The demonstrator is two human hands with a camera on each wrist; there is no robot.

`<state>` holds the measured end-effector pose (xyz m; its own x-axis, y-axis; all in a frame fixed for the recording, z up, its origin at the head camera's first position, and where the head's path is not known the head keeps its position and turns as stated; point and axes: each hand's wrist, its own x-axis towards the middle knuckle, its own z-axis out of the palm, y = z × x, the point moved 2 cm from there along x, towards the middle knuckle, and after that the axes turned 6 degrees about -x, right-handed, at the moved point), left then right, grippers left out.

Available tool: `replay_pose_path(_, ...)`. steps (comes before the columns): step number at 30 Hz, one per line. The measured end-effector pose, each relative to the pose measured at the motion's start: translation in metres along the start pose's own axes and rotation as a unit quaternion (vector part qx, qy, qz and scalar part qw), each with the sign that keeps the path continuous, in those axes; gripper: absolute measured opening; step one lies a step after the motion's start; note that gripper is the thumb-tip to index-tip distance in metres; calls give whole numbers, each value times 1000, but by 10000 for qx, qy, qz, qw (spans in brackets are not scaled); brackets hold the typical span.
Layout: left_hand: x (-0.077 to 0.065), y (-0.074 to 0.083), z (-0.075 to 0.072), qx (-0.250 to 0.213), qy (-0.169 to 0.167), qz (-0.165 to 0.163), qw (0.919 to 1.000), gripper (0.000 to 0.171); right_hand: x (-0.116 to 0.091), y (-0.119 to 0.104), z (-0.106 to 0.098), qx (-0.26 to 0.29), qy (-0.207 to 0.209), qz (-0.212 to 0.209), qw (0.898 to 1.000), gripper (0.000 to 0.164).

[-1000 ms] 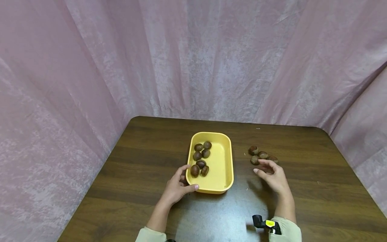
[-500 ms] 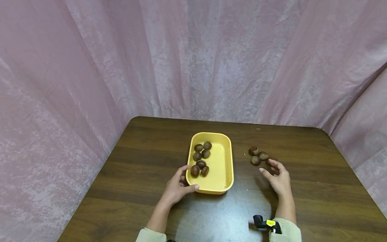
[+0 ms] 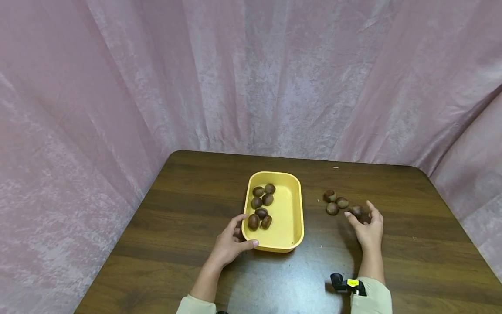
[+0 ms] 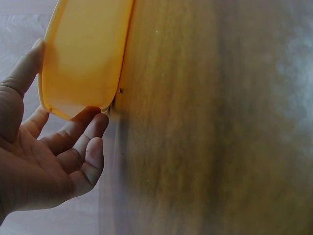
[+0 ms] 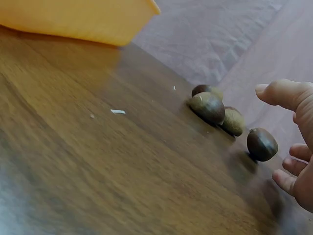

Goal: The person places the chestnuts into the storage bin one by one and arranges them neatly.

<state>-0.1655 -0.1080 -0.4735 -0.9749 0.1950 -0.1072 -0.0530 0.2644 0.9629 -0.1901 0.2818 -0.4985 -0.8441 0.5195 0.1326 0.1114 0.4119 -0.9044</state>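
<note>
My left hand (image 3: 230,244) grips the near left corner of a yellow plastic tray (image 3: 289,209), thumb on the near rim and fingers along the left side. In the left wrist view the fingers curl against the tray (image 4: 85,54) corner. Several brown chestnuts (image 3: 253,222) lie along the tray's left half. On the table to the right, my right hand (image 3: 368,226) has its thumb and fingers spread around a single chestnut (image 3: 356,211). The right wrist view shows a gap between those fingers and that chestnut (image 5: 262,144). Three more chestnuts (image 3: 332,209) lie together just left of it.
The dark wooden table (image 3: 176,218) has rounded far corners. Pink curtains (image 3: 274,87) hang behind it and on both sides. Small pale scraps (image 5: 118,111) lie on the tabletop between tray and chestnuts. A black wrist mount (image 3: 347,285) sits at the right sleeve.
My right hand has moved right, from beside the grouped chestnuts to around the rightmost one, its fingers spreading wider. My left hand and the tray have stayed put.
</note>
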Motion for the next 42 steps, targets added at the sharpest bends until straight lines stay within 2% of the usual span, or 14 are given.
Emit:
replay_pose_path(5,0,2,0,-99,-23,121,9999,79,7,5,-2,-499,-439,200,9976,92)
replay_pose_path(9,0,1,-1,-124,-37,138,9998,79,12,8,-1,-995,-608,248,9929,97)
replay_pose_path(12,-1,1,-1,-86,-40,90,9999,78,15,11,2,-1234,-511,144,9909,91)
replay_pose_path(17,0,0,-1,-25,-28,89,10000,78,19,12,7,-1509,-273,59,9881,67)
replay_pose_path(21,0,1,-1,-56,-38,89,9999,77,20,13,10,-1486,-204,224,9884,55)
replay_pose_path(27,-1,0,0,-5,-25,48,10000,78,16,11,7,-1421,-197,253,9893,50)
replay_pose_path(30,0,-1,0,-24,-24,45,10000,78,11,7,2,-1167,-286,451,9917,51)
replay_pose_path(35,1,-1,0,-33,-8,49,10000,79,2,-7,-3,-622,-669,938,9914,55)
replay_pose_path(38,1,-1,0,-1,4,75,10000,79,-3,-17,-3,-459,-881,918,9908,56)
replay_pose_path(42,0,-2,0,27,10,92,10000,79,-9,-32,1,-455,-1020,582,9920,55)
